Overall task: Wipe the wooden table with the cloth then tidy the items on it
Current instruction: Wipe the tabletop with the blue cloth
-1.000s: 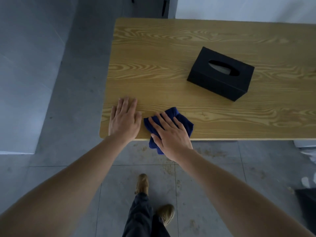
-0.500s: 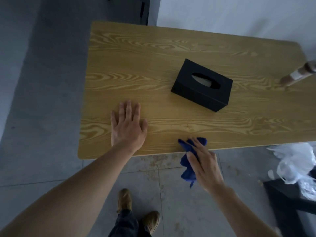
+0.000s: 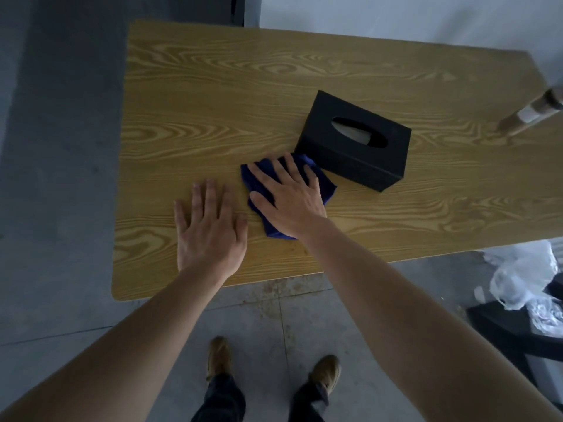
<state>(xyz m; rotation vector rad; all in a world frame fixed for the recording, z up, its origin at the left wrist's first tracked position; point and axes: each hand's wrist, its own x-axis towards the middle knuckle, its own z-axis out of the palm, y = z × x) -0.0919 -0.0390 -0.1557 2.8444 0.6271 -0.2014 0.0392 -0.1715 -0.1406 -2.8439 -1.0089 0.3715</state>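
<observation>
A blue cloth (image 3: 325, 186) lies flat on the wooden table (image 3: 213, 111), just in front of a black tissue box (image 3: 355, 140). My right hand (image 3: 288, 194) presses down on the cloth with fingers spread, fingertips close to the box's near corner. My left hand (image 3: 210, 229) rests flat on the bare wood to the left of the cloth, fingers apart, holding nothing. A brown bottle-like object (image 3: 531, 115) with a white band lies at the table's right edge, partly cut off by the frame.
The table's near edge (image 3: 213, 284) runs just behind my wrists. White plastic bags (image 3: 524, 281) sit on a dark stand at the right on the floor. A white wall stands behind the table; grey floor lies to the left.
My right hand has carried the cloth from the table's near edge up onto the surface, next to the tissue box. My left hand has stayed flat on the wood.
</observation>
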